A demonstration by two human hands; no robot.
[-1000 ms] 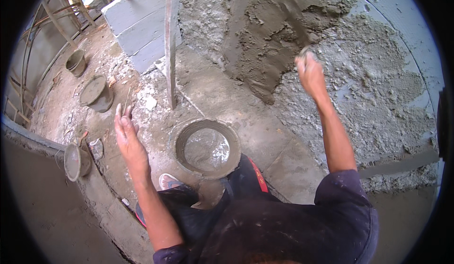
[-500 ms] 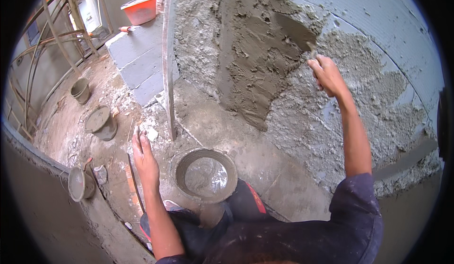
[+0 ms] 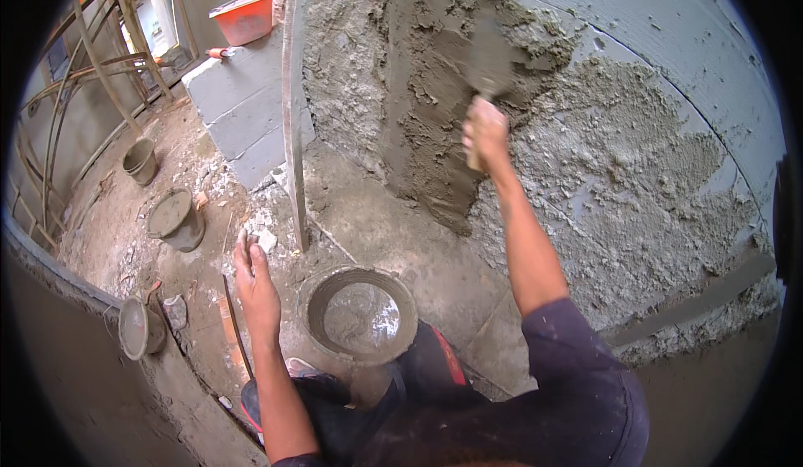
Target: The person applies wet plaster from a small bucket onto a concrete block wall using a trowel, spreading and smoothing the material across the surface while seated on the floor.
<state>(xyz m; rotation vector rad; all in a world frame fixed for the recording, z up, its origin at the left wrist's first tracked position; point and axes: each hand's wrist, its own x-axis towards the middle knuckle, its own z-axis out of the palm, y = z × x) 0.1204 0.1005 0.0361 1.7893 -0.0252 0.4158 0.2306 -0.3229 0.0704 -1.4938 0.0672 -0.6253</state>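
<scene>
My right hand is wrapped round the handle of a trowel. The trowel's blade, smeared by motion, lies over a patch of wet mortar on the rough wall. Away to the left, my left hand is raised with its fingers stretched out and holds nothing I can see. Between my arms, close to my legs, stands a round mortar bucket; some wet mix shows at its bottom.
An upright batten stands left of the mortar patch. Behind it, an orange tub sits on a grey block wall. Several buckets, one a grey pail, stand on the littered floor at left. Bent poles lean at the far left.
My right hand has swung left with the trowel, from the right edge of the wet mortar to over its middle. My left hand has stayed nearly still.
</scene>
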